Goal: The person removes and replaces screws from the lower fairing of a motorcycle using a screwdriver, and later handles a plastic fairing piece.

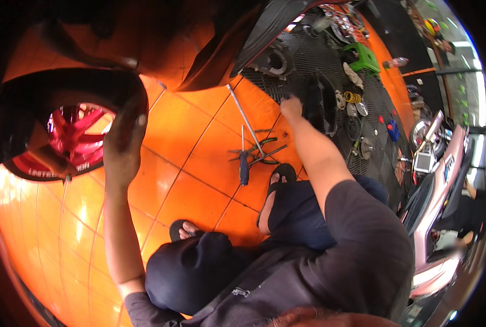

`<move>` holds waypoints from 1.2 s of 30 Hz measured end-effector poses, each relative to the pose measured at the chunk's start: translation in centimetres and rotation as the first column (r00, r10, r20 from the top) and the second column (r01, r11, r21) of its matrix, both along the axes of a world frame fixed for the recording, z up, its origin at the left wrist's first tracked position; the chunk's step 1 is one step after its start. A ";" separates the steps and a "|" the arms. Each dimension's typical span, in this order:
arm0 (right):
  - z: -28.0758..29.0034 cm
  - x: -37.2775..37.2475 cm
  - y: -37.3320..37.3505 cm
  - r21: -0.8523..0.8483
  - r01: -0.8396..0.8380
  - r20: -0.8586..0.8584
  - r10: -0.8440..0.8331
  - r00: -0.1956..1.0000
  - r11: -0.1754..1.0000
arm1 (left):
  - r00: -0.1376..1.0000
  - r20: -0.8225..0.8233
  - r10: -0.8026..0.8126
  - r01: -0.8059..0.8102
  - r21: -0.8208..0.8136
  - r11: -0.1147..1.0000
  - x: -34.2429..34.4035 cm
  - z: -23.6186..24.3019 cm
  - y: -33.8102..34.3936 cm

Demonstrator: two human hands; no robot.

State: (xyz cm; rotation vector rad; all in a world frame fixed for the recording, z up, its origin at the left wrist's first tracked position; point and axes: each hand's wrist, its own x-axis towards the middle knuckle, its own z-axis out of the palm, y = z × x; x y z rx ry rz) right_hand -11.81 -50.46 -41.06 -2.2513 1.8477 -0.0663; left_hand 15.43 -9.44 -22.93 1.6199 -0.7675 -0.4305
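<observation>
My left hand (124, 143) is raised against the black tyre (90, 87) of a scooter wheel with a pink rim (74, 133), fingers curled over the tyre's edge. My right hand (291, 107) reaches far forward to the edge of a black rubber mat (308, 60), fingertips down on it; whether it holds anything I cannot tell. Between my arms, on the orange tiled floor (199, 152), lie a blue-handled screwdriver (244, 163), pliers (262, 155) and a long metal rod (245, 120). I am squatting, knees and sandalled feet below.
Black scooter bodywork (215, 54) hangs over the floor at top. The mat carries several small metal parts, a yellow spring (353, 97), a green stool (365, 57) and a blue item (393, 131). A pink scooter (439, 180) stands at the right.
</observation>
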 end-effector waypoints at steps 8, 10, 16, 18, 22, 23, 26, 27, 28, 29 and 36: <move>-1.9 4.7 -3.8 0.129 -0.362 -0.373 0.384 0.845 0.923 | 0.996 0.083 -0.029 0.008 0.244 0.970 0.9 2.7 0.0; -1.6 5.0 -3.1 0.185 -0.256 -0.269 0.300 0.915 0.949 | 0.834 0.527 -0.163 -0.028 0.335 0.942 1.7 1.9 0.1; 0.7 4.1 3.7 -0.155 -0.415 -0.028 0.416 0.909 0.896 | 0.895 0.443 -0.044 -0.127 0.350 0.928 2.1 5.9 -6.8; 1.1 5.9 9.7 -0.103 -0.645 0.055 0.652 0.756 0.757 | 0.981 0.144 0.130 -0.132 0.002 0.991 3.3 6.3 -9.6; -0.1 9.9 17.0 0.164 -0.830 -0.032 0.843 0.536 0.534 | 0.915 -0.402 -0.015 -0.316 -0.741 0.592 5.5 8.1 -12.4; -0.3 10.0 18.3 0.189 -0.792 -0.050 0.811 0.582 0.580 | 0.898 -0.437 -0.049 -0.335 -0.752 0.567 5.3 9.2 -12.0; -0.1 10.2 19.9 0.269 -0.692 -0.121 0.736 0.666 0.670 | 0.920 -0.391 0.035 -0.319 -0.692 0.648 5.7 10.0 -10.8; 0.1 10.1 20.0 0.255 -0.688 -0.140 0.730 0.669 0.680 | 0.925 -0.377 0.045 -0.313 -0.690 0.653 6.0 10.2 -10.6; 0.8 10.0 20.6 0.241 -0.682 -0.162 0.722 0.673 0.690 | 0.925 -0.376 0.051 -0.317 -0.691 0.650 6.4 10.0 -10.4; 1.8 10.1 21.0 0.224 -0.678 -0.180 0.713 0.678 0.701 | 0.926 -0.373 0.055 -0.318 -0.696 0.644 6.8 9.8 -10.2; 7.2 7.4 17.4 0.264 -0.026 0.772 -0.195 0.605 0.964 | 0.925 -0.379 0.005 -0.318 -0.769 0.555 9.4 11.0 -12.3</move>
